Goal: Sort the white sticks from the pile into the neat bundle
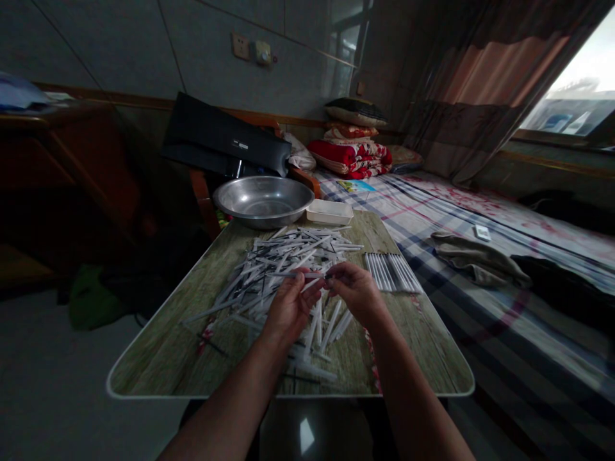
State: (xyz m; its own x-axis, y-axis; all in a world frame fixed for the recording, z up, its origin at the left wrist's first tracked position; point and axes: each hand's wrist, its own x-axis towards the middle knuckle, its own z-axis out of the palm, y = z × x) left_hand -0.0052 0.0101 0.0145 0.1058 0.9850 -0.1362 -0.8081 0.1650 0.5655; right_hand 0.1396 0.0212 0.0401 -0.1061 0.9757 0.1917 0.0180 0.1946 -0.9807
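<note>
Both hands meet over the middle of the table at a slim white pen (288, 274) that lies nearly level. My left hand (291, 304) is closed around its barrel. My right hand (358, 291) pinches a small dark piece at the right end, partly covered by the fingertips. Under and beyond my hands spreads a loose pile of white and black pen parts (259, 269). More white tubes (331, 326) lie just below my right hand. To its right, finished-looking white pens with dark ends (391, 272) lie side by side in a neat row.
At the table's far end stand a wide metal basin (264, 198) and a white plastic tray (329, 212). The wood-patterned table (158, 358) has a pale rim. A bed with a checked sheet (408, 218) runs along the right, with a grey cloth (475, 259) on it.
</note>
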